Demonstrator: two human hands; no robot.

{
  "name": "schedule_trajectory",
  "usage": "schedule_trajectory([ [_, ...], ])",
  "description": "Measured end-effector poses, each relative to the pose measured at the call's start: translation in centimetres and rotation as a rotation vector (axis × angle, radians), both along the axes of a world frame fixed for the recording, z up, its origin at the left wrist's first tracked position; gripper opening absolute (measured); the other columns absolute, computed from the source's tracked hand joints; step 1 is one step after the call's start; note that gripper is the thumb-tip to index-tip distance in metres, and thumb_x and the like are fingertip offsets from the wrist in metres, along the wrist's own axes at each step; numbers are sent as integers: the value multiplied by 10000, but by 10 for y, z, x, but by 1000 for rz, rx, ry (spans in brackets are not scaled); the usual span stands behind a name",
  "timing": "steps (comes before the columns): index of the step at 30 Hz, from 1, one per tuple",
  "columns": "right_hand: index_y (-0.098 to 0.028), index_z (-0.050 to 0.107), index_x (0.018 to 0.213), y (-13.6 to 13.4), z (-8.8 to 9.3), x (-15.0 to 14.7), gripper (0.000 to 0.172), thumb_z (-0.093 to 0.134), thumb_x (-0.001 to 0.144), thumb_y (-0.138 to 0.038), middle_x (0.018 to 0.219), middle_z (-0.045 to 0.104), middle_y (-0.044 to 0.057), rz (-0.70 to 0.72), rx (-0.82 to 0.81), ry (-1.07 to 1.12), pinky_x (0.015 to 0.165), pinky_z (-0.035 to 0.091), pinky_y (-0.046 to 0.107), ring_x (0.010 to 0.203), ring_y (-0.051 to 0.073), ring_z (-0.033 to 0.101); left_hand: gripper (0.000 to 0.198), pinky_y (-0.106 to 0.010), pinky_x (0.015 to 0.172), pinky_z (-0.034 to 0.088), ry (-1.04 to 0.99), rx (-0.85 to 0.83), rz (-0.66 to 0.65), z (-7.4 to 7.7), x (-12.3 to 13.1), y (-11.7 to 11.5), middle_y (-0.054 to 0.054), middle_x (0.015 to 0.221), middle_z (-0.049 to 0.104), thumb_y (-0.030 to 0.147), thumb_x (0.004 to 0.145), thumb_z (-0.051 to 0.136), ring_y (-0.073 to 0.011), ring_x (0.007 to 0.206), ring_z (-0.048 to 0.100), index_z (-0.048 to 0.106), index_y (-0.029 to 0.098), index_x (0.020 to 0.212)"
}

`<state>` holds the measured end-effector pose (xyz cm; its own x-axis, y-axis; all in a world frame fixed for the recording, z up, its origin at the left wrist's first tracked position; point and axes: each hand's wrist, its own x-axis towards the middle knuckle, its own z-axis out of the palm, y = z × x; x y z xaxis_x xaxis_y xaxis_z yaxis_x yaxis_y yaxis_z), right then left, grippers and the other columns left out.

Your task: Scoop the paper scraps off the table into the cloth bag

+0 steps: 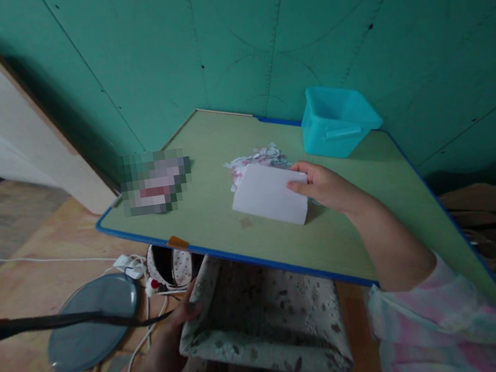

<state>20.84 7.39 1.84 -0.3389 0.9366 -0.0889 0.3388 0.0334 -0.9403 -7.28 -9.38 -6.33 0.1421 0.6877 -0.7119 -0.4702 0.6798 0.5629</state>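
Observation:
My right hand (324,186) pinches a white sheet of paper (270,192) by its right edge, thumb on top. The sheet tilts over the table and partly hides a heap of small paper scraps (266,155). My left hand (180,328) grips the left rim of a floral fabric storage box (261,344), its fingers partly hidden. This box is below the table's front edge, close to my body, and its dark inside shows no contents I can make out.
On the pale green table (197,218) with blue edging stand a turquoise plastic bin (336,127) at the back right and a blurred-out flat object (160,186) at the left. A grey round stool (94,324), white cables and a polka-dot item (180,266) are on the floor.

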Motion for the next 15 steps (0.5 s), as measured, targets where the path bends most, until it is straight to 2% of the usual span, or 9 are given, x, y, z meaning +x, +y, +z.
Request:
schedule_trajectory([
  [3,-184,442,866,-6,1,-5,239,558,697,-308,735,543,-10,83,8,-47,522,381,216,634,114,515,578,-311,449,477,-25,-12,62,4,3,1,-40,649,729,124,648,520,-259,546,664,437,177,1218],
  [7,-186,439,902,-11,5,-10,250,543,711,-310,774,552,-2,169,-71,-27,540,393,225,657,121,531,641,-338,533,502,-13,45,95,5,5,2,-38,668,731,83,641,517,-266,637,670,366,176,1257],
  [9,-188,437,917,-11,7,-9,257,534,718,-318,793,556,2,140,-74,-5,552,399,233,660,123,534,619,-347,537,507,-22,68,77,6,5,1,-38,658,730,87,646,512,-267,622,670,384,179,1245],
  [13,-186,444,903,-5,4,-3,244,527,720,-326,787,554,9,6,36,-57,567,398,242,669,130,527,590,-344,530,504,-56,29,83,11,6,3,-38,675,731,107,675,484,-268,612,673,387,195,1251],
  [15,-185,444,897,-4,1,-2,240,526,720,-324,788,555,14,5,62,-109,565,397,243,683,138,527,610,-326,490,496,-29,9,103,15,7,5,-45,702,734,99,670,494,-273,634,674,372,181,1262],
])
